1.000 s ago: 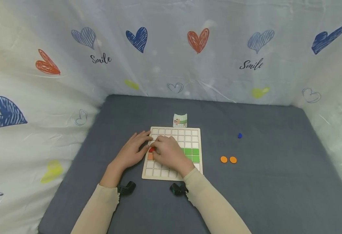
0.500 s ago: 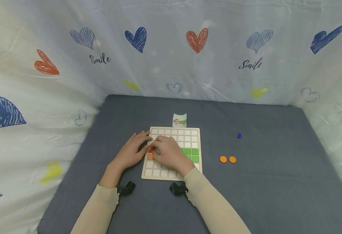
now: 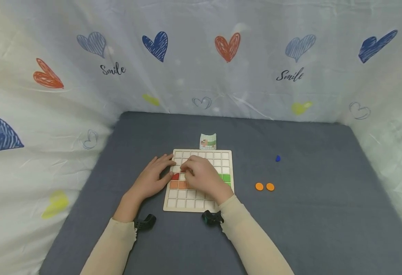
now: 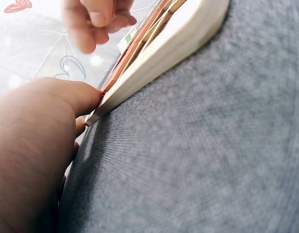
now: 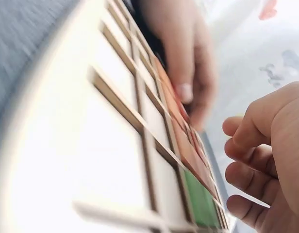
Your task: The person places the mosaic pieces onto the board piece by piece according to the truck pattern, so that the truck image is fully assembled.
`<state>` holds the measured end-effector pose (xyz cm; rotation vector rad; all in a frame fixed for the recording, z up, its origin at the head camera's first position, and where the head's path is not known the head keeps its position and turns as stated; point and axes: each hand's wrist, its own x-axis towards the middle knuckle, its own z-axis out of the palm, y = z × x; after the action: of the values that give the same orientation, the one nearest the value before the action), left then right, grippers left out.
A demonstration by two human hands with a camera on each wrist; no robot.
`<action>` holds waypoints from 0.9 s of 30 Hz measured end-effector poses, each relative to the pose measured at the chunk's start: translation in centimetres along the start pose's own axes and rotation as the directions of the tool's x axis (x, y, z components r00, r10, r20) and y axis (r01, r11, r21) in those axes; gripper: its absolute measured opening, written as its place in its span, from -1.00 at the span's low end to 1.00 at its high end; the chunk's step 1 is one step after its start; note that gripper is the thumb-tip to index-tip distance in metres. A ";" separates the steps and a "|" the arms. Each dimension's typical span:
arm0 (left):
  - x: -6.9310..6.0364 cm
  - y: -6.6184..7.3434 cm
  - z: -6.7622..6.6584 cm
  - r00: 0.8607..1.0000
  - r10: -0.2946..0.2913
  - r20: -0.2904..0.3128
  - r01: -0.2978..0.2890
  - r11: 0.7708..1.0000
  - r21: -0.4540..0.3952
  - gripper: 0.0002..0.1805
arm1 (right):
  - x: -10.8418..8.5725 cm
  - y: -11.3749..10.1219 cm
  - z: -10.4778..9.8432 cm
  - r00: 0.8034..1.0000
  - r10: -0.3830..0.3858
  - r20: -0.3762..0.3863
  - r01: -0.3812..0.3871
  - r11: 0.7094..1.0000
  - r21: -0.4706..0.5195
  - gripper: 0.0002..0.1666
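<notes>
A pale wooden grid board [image 3: 181, 203] lies on the dark cloth. My left hand [image 3: 153, 176] rests along its left edge, fingers extended; in the left wrist view the thumb [image 4: 84, 97] touches the rim. My right hand [image 3: 205, 176] is over the middle of the board, fingers bent loosely, and no piece shows between them in the right wrist view. A red piece [image 3: 175, 177] with a curved side sits in a left cell. Orange squares [image 3: 178, 185] fill cells below it, and green squares [image 3: 226, 178] fill cells at the right. The right hand hides several cells.
A small printed card [image 3: 208, 141] lies just beyond the board's far edge. Two orange discs [image 3: 259, 186] and a small blue piece [image 3: 278, 158] lie on the cloth to the right. White curtains with hearts enclose the table [image 3: 311, 214] at the back and sides.
My right hand has drawn back slightly to the right from the red piece, uncovering more orange squares. The left hand keeps its place at the board's edge. The head view has shifted slightly.
</notes>
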<state>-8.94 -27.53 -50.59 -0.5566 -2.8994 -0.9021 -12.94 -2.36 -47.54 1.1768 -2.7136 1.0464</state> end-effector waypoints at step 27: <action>0.0 0.1 0.0 1.000 -0.022 0.003 0.022 1.000 0.018 -0.50 | -4.4 7.5 -8.1 0.918 0.295 -0.267 -0.267 0.954 0.136 -0.64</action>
<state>-8.87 -27.44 -50.49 -0.5262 -2.9194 -0.8776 -16.68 8.90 -46.66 0.5901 -2.6736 1.2784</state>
